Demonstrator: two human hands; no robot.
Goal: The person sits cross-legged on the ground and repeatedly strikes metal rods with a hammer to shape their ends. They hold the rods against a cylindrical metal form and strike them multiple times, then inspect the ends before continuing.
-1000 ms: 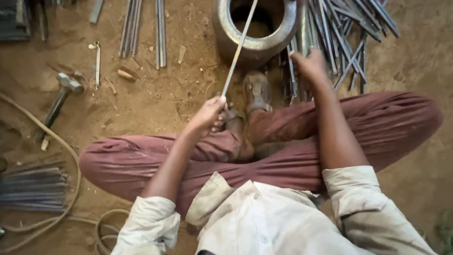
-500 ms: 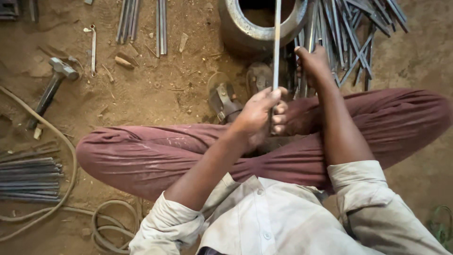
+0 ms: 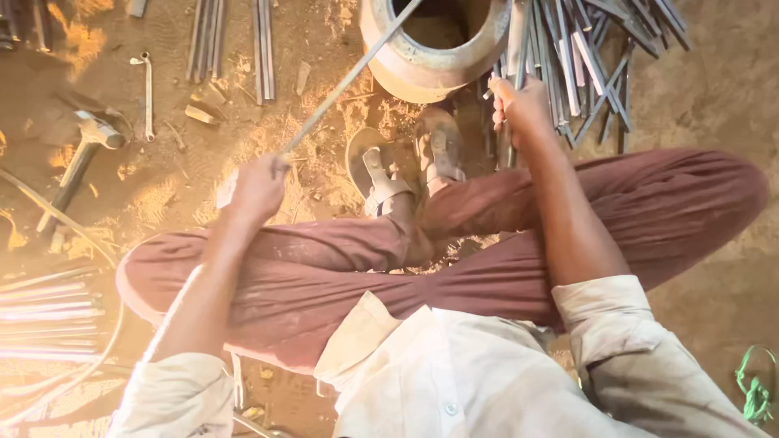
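I sit cross-legged on bare earth in maroon trousers. My left hand grips the near end of a long thin metal rod. The rod slants up to the right, with its far end over the mouth of a round metal pot. My right hand is closed around another rod beside the pot, at the edge of a heap of metal rods. My sandalled feet rest just below the pot.
A hammer lies on the ground at the left, with a spanner beyond it. Bundles of rods lie at top centre and at the left edge. A hose curves past my left knee. Green cord lies at the lower right.
My left hand has swung the thin rod from upright in front of my right arm out to the left, so it now slants toward the pot. The right hand stays at the heap.
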